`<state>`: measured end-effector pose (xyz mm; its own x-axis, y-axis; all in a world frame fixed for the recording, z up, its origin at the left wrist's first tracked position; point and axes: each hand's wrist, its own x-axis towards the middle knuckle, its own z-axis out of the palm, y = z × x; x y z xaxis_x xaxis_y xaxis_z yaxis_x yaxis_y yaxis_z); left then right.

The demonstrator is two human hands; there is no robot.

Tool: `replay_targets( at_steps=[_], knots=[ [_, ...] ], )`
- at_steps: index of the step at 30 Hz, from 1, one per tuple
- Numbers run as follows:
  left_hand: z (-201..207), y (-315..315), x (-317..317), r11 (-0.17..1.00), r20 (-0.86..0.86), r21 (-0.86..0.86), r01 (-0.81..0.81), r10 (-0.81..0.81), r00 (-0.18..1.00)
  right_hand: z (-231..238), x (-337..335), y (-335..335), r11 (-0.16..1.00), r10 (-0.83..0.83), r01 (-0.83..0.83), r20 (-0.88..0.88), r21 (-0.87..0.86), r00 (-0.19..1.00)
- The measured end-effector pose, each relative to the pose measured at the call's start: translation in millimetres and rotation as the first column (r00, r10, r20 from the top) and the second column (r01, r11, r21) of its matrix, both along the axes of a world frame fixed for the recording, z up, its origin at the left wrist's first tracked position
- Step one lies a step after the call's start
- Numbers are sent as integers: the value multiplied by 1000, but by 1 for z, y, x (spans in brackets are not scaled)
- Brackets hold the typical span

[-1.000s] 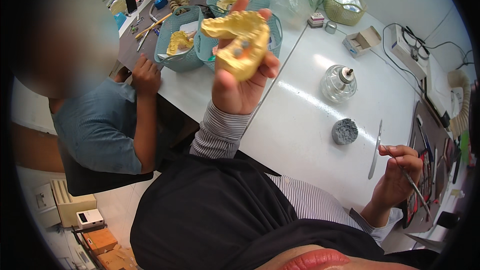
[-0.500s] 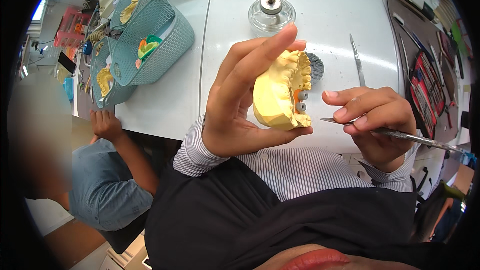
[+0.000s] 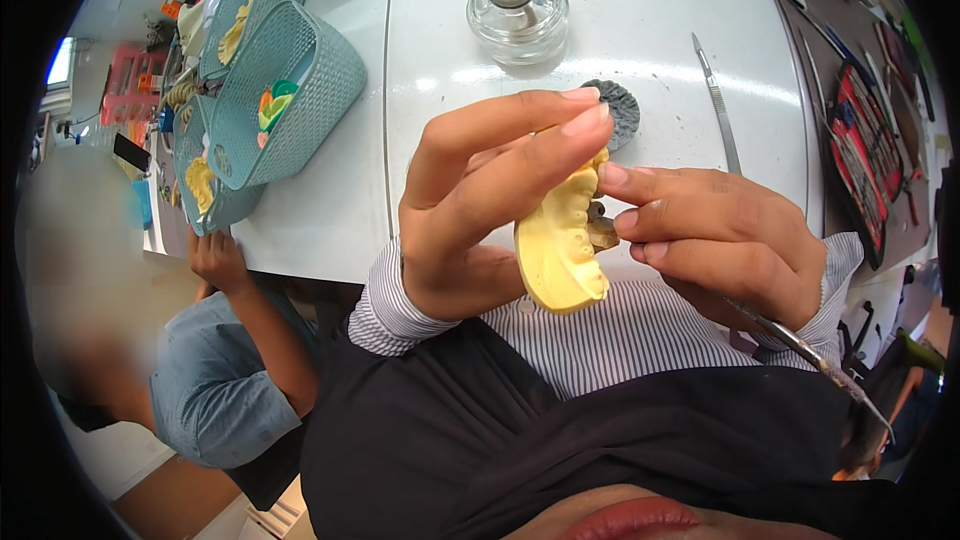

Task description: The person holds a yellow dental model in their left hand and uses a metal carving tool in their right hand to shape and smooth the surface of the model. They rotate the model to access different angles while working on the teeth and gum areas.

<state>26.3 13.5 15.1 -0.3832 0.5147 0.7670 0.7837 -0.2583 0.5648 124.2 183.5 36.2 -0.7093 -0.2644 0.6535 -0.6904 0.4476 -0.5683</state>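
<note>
My left hand (image 3: 470,190) grips a yellow plaster dental model (image 3: 562,250) in front of my chest, its row of teeth turned to the right. Between the teeth sit small grey cylinders (image 3: 597,209), partly covered by my fingers. My right hand (image 3: 725,230) is closed round a thin metal dental carving tool (image 3: 790,338). The tool's hooked end sticks out to the lower right, while its other end is hidden by the hand. The right fingertips are at the model's toothed side, close to the cylinders. Just behind the left fingertips lies a dark grey ridged disc (image 3: 618,112) on the table.
A glass spirit lamp (image 3: 517,25) stands at the back of the white table (image 3: 440,70). To the right lie a scalpel (image 3: 716,105) and a red tool case (image 3: 862,155). Teal baskets (image 3: 300,100) with models stand at left, near a seated person (image 3: 225,360).
The model has turned and tilted in my left hand and sits slightly lower. My right hand has moved left to the model, and the carving tool's outer end has swung downward.
</note>
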Motion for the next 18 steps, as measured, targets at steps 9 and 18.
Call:
replay_targets(
  at_steps=[9, 18],
  knots=[
    [-8, 5, 4, 991, -80, 128, -47, 58, 995, -3, 0, -2, 1000, -14, 13, -68, -25, 998],
    [-10, 1, 2, 996, -125, 67, -60, 68, 990, -2, 0, -1, 1000, 9, -11, -55, -25, 998]
  ],
)
